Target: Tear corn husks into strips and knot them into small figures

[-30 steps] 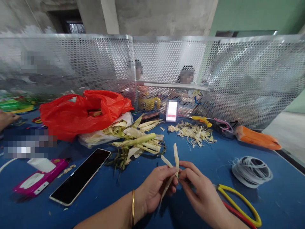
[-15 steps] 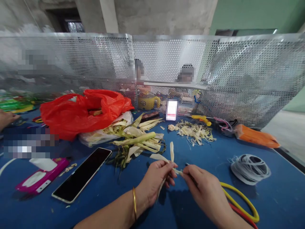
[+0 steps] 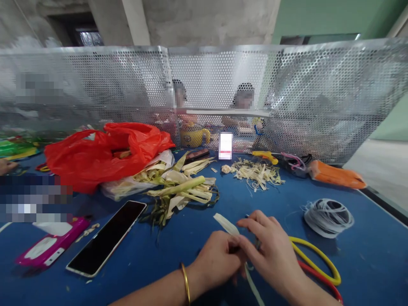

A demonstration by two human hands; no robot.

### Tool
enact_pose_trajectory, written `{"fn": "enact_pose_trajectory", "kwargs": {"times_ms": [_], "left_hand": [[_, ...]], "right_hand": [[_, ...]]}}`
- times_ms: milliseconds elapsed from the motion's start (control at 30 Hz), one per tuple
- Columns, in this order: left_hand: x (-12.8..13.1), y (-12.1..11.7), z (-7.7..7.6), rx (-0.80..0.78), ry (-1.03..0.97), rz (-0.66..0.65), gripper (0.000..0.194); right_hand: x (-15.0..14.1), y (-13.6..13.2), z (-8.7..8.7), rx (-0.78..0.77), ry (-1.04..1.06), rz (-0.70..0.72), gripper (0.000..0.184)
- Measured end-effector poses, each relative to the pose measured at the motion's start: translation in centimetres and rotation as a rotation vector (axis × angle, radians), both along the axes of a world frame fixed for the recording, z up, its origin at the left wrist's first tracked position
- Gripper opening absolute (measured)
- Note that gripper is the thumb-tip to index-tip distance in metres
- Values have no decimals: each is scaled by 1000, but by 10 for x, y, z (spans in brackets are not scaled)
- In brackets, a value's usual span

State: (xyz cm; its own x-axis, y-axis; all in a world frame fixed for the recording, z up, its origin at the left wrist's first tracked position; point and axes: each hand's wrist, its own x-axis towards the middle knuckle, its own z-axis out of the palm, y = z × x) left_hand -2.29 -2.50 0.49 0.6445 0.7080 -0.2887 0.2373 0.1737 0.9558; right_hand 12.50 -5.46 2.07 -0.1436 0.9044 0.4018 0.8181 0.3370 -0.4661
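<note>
My left hand (image 3: 219,257), with a gold bangle at the wrist, is closed around pale corn husk strips (image 3: 227,224). One wide end sticks up and away from me past the knuckles. A thinner strip (image 3: 253,285) hangs below, between the two hands. My right hand (image 3: 270,248) is against the left, its thumb pressed onto the husk at the left fingertips and its forefinger bent above. Part of the husk is hidden behind the fingers. Beyond the hands lies a heap of corn husks and leaves (image 3: 188,187).
Shredded husk (image 3: 258,172), a red plastic bag (image 3: 92,157), a phone (image 3: 108,238), a magenta case (image 3: 52,244), a ball of grey twine (image 3: 329,217), an orange packet (image 3: 338,173) and a yellow cord loop (image 3: 331,260) lie on the blue table. A perforated metal screen (image 3: 219,68) stands behind; people sit beyond.
My hands have come together from slightly apart, the left one turning knuckles-up. The husk strips have turned, and one end now hangs toward me. The view has shifted slightly.
</note>
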Motion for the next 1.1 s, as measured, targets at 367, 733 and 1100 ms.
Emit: {"fn": "enact_pose_trajectory", "kwargs": {"times_ms": [367, 733, 1100], "left_hand": [[-4, 1, -12, 34, -62, -28, 19], [-6, 8, -26, 55, 48, 33, 12], [-5, 16, 3, -368, -254, 397, 41]], "right_hand": [[-14, -8, -10, 266, -8, 212, 17], [-15, -14, -7, 569, -206, 245, 19], [-18, -14, -11, 345, -183, 211, 20]]}}
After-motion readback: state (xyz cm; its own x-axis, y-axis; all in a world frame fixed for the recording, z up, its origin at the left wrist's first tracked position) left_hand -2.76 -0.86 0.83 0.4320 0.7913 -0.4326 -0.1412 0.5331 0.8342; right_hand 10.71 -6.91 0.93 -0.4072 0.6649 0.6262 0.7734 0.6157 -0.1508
